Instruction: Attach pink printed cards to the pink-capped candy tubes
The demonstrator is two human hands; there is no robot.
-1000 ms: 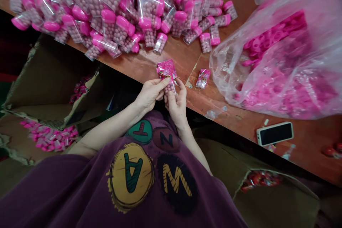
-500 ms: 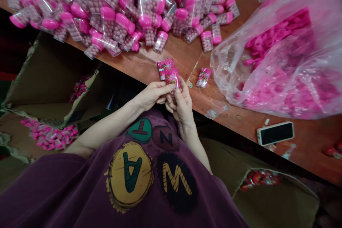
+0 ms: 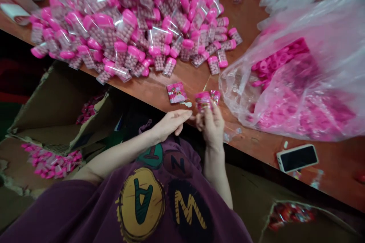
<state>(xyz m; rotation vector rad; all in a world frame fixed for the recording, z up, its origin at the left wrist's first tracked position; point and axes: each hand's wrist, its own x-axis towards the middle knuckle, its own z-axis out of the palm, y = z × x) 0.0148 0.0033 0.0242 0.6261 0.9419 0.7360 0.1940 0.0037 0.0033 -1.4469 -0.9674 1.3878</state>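
Observation:
My right hand (image 3: pixel 213 127) is over the table edge with its fingers closed on a small pink printed packet (image 3: pixel 203 100), blurred by motion. Just behind that packet, a second pink printed packet (image 3: pixel 215 96) shows, partly covered by the fingers. My left hand (image 3: pixel 172 123) is at the table's front edge, fingers stretched to the right and loosely apart, with nothing visible in them. Beyond its fingertips lies a small stack of pink printed wrappers (image 3: pixel 176 93), with a whitish patch beside it.
Clear tubes of pink beads with pink caps (image 3: pixel 125 26) are heaped at the back. A plastic bag (image 3: pixel 285 110) of pink parts stands right, near a phone (image 3: pixel 297 158). Below the table are cardboard boxes (image 3: pixel 42 102), one with red packets (image 3: pixel 291 214).
My hands have moved apart. The right hand has carried the packet rightward, away from the wrapper stack, and the left hand has let go of it. The camera view has shifted.

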